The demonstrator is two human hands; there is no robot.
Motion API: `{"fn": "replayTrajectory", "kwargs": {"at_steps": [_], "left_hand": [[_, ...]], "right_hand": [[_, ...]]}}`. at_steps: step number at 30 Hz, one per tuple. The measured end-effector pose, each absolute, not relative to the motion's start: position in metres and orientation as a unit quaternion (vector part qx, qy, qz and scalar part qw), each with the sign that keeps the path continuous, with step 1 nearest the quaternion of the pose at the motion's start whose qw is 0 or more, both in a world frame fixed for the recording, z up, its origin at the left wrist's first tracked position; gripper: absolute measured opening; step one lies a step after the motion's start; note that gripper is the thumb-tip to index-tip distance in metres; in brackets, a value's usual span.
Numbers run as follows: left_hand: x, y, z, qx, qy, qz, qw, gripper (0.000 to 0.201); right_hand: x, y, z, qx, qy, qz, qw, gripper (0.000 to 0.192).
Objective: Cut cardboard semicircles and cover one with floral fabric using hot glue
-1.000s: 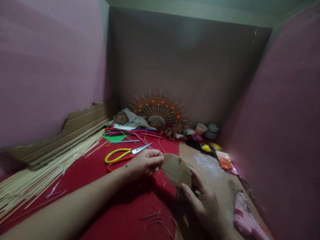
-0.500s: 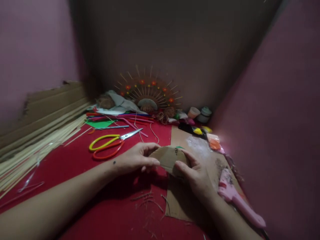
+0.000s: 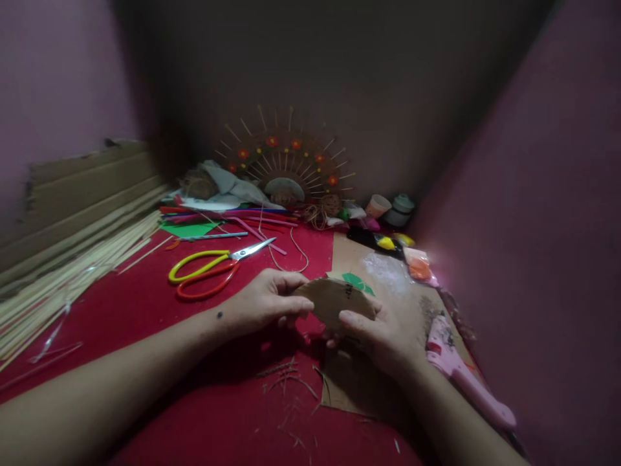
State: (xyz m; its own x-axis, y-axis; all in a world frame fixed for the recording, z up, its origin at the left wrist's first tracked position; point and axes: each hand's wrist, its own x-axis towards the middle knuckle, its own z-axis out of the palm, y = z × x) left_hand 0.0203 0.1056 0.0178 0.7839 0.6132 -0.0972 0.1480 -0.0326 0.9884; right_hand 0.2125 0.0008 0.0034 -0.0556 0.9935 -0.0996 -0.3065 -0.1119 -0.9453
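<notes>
The left hand [image 3: 264, 303] pinches the left edge of the cardboard half-disc [image 3: 334, 304] between thumb and fingertips, while the right hand [image 3: 383, 336] clamps its near right rim, thumb [image 3: 356, 320] laid on top, so the piece hangs just above the seam where the red cloth [image 3: 194, 362] meets the cardboard sheet [image 3: 359, 388]. The grip looks best kept light and out at the rim, both hands level, so the thin board does not bend. Its long axis runs left to right, curved edge far, face tilted up, scissors [image 3: 213, 268] to the far left and the pink glue gun [image 3: 466, 378] to the right.
</notes>
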Motion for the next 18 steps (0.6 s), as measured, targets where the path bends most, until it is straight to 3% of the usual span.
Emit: {"fn": "replayTrajectory", "kwargs": {"at_steps": [3,5,8,9,13,18], "left_hand": [[0.015,0.113,0.028,0.73,0.253,0.13,0.622,0.03],[0.001,0.132,0.035,0.792,0.267,0.109,0.539,0.037],[-0.036,0.173,0.036,0.886,0.423,0.105,0.162,0.042],[-0.049,0.185,0.032,0.88,0.454,0.083,0.111,0.047],[-0.084,0.212,0.013,0.863,0.502,0.033,0.039,0.035],[-0.094,0.207,0.004,0.866,0.492,0.064,0.059,0.03]], "right_hand": [[0.215,0.001,0.003,-0.371,-0.39,0.669,0.512,0.043],[0.218,0.002,0.002,-0.35,-0.389,0.692,0.497,0.038],[0.222,0.004,-0.001,-0.328,-0.387,0.709,0.49,0.035],[0.223,0.004,-0.002,-0.322,-0.387,0.71,0.492,0.035],[0.221,0.005,-0.003,-0.326,-0.382,0.708,0.498,0.032],[0.217,0.003,0.002,-0.359,-0.385,0.688,0.5,0.034]]}}
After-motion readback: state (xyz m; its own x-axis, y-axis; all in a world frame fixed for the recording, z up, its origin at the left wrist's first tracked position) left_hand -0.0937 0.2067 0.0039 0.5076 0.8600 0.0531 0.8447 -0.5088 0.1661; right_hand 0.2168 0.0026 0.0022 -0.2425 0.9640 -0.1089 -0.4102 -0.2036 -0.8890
